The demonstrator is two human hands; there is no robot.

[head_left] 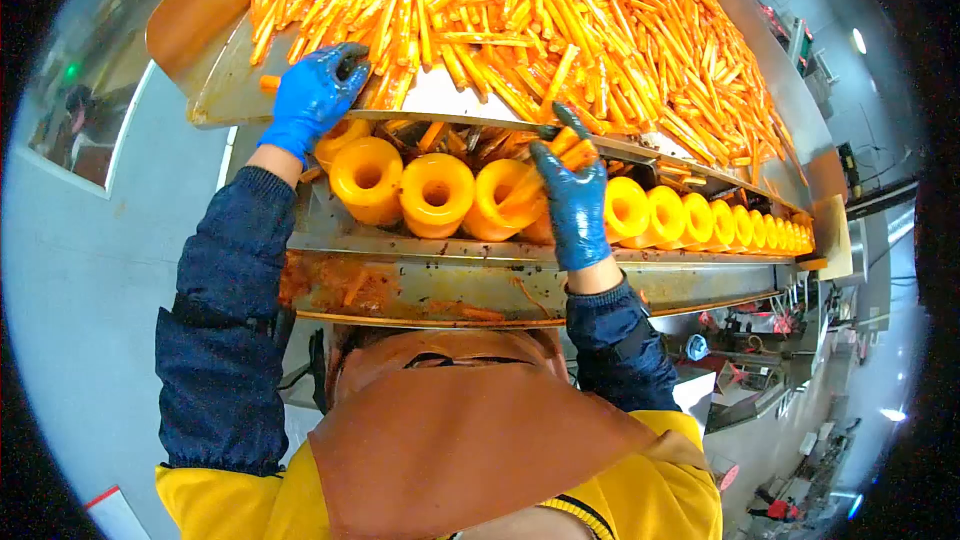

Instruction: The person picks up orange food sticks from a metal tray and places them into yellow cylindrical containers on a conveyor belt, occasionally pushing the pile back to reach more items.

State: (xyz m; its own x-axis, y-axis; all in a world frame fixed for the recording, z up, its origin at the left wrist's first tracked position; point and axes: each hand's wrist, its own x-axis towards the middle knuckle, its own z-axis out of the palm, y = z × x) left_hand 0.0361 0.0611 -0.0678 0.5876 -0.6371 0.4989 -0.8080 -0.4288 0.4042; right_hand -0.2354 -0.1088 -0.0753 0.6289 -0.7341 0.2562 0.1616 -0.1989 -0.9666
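Orange sticks [540,10] lie in a large pile on a metal tray [225,70]. My left hand [313,95], in a blue glove, is at the tray's front left edge, fingers curled beside the pile; what they hold, if anything, is hidden. My right hand [575,190], in a darkened blue glove, is closed on a few orange sticks [572,148] above the row of round orange cups. One cup [437,193] stands between my hands with its hole upward. In the cup [497,198] just left of my right hand, sticks lean into the opening.
More orange cups [696,219] run off to the right. A metal trough [430,285] with orange residue lies between the cups and my body. A brown apron [460,450] covers my front. Equipment [755,345] stands on the floor at the lower right.
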